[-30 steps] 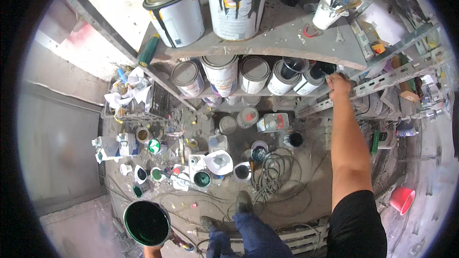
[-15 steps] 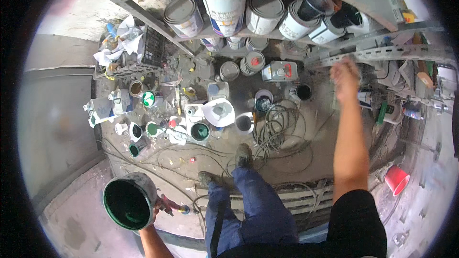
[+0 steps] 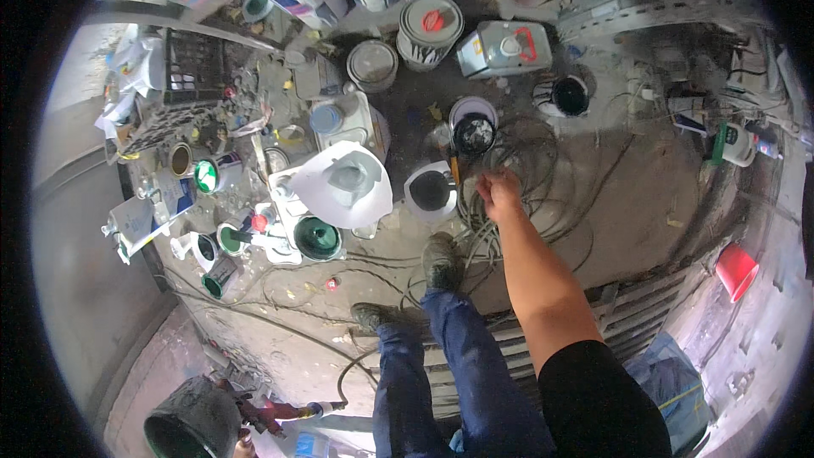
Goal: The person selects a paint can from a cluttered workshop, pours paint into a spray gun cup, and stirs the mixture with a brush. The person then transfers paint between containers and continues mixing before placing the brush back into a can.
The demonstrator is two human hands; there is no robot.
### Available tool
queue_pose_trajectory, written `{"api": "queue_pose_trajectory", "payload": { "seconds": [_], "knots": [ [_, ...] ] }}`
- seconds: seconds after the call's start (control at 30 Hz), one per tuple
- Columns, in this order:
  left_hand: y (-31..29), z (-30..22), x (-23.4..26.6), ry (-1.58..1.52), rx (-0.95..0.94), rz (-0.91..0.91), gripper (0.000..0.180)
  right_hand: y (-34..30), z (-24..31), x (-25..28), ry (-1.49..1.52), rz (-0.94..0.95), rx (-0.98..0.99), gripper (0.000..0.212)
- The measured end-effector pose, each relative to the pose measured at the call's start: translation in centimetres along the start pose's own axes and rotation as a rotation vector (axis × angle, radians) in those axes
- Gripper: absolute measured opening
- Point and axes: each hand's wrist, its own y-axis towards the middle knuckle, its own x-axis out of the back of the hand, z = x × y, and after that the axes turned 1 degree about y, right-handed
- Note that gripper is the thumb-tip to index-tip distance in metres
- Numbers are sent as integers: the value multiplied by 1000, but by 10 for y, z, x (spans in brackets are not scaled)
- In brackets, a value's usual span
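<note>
At the lower left, my left hand (image 3: 244, 443), mostly hidden, is closed around a spray gun (image 3: 263, 414) with a reddish body. A large dark paint cup (image 3: 193, 416) sits beside it, green inside its rim. My right hand (image 3: 498, 191) reaches out over the floor with fingers slightly bent and apart, nothing visible between them. It is nearest to a white-rimmed pot (image 3: 431, 192) with dark contents and a slim orange-handled tool (image 3: 454, 170) at that pot's edge. Just beyond stands a pot with dark, whitish-streaked contents (image 3: 474, 133).
Coiled hoses (image 3: 509, 153) lie under my right hand. Left of my feet crowd several paint pots, a white paper funnel (image 3: 346, 182) and a green-filled pot (image 3: 317, 237). Tins and a metal can (image 3: 505, 48) stand at the back. A red cup (image 3: 736, 272) lies right.
My right hand has come down and left from beside the right-hand shelf to the pots and hoses. The view has shifted toward the floor. The cup at my left hand now sits lower in view.
</note>
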Motion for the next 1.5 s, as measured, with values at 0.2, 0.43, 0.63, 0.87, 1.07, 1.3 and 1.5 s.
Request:
{"api": "queue_pose_trajectory", "payload": {
  "seconds": [0.2,0.43,0.63,0.87,1.07,1.3,1.5],
  "knots": [
    [21,10,-32,38,48,-3,51,18,-17,-43,341,-59,44,35],
    [45,9,-56,41,36,31,52,-4,-5,-41,428,91,136,45],
    [61,-7,-62,40,10,43,53,-5,18,-36,329,92,203,51],
    [82,-20,-77,49,-21,58,53,-3,40,-37,205,89,272,49],
    [89,-23,-88,43,-11,53,54,-18,129,7,-254,31,619,58],
    [98,-19,-102,41,-3,46,55,15,250,23,-1662,-332,1099,56],
    [100,-10,-107,35,22,34,55,64,221,20,-2228,-277,1184,33]
  ]
}}
